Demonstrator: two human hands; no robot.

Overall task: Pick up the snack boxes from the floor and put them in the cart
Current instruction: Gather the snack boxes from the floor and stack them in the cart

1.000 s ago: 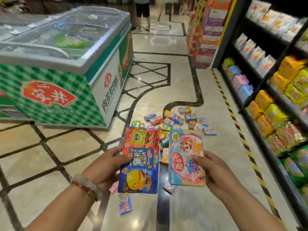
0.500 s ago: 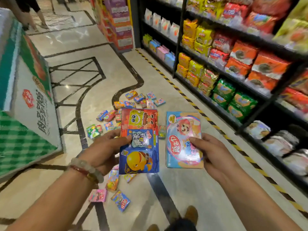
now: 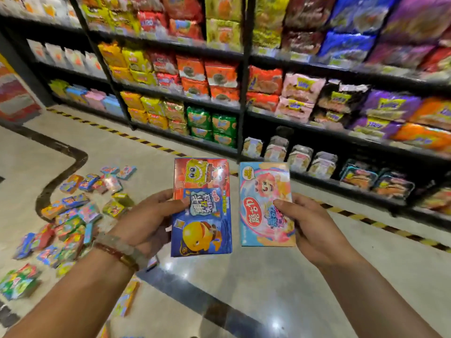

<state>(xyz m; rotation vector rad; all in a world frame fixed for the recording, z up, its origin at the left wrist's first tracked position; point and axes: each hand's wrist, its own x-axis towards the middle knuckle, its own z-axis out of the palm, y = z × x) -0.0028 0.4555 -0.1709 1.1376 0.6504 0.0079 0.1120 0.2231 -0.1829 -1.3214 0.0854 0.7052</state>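
- The view has swung to the right since a moment ago, so the shelves (image 3: 317,93) of snack bags now fill the top.
- The left hand (image 3: 146,220) still holds a blue box (image 3: 202,230) and a red box (image 3: 202,174) together.
- The right hand (image 3: 310,228) holds a pink box (image 3: 263,191).
- More small boxes (image 3: 73,215) lie on the floor (image 3: 268,289) at the left.

blue box (image 3: 201,223): 集卡大作战 | pink box (image 3: 266,203): 蘑古力 | shelf packets: print blurred, unreadable
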